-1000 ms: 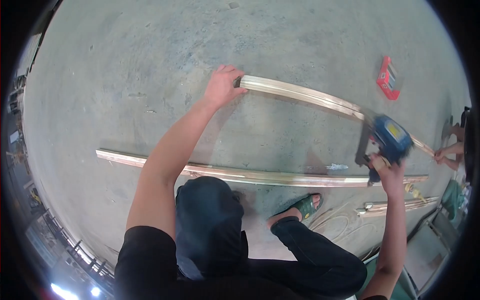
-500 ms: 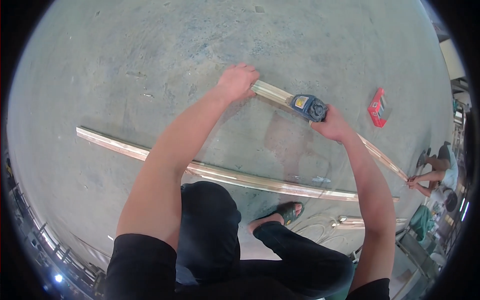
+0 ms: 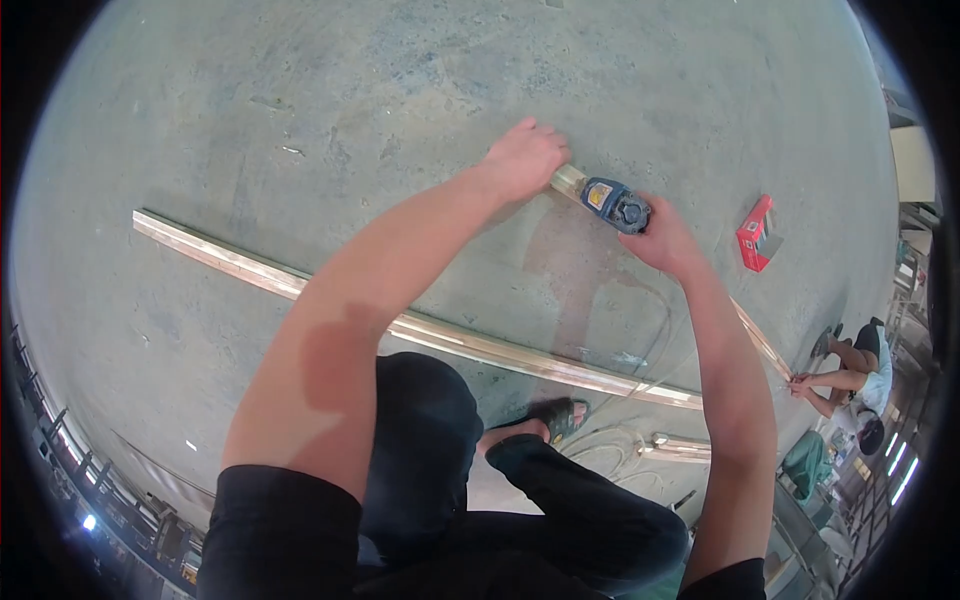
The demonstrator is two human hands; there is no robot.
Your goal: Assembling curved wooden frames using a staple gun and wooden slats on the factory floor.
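Observation:
My left hand [image 3: 528, 162] is closed over the near-left end of a bundle of narrow wooden strips [image 3: 568, 181]. In my right hand [image 3: 666, 236] is a dark blue nail gun [image 3: 614, 204] with a round black top, and its nose end rests on or just above the strips. My right fingers are mostly hidden behind the tool's body. Beyond my right forearm, the strips run on toward a co-worker [image 3: 870, 385], who crouches at the far right with both hands on their other end.
A second long wooden strip bundle [image 3: 490, 347] lies across the floor in front of my knees. A red open box [image 3: 757, 235] sits to the right. A pale hose [image 3: 610, 437] coils by my sandalled foot [image 3: 556, 418], near short wooden pieces [image 3: 682, 447]. Green cloth [image 3: 806, 465] lies near the co-worker.
My left hand has slid right along the strips, closer to the nail gun. The nail gun has shifted slightly right. The view has turned a little.

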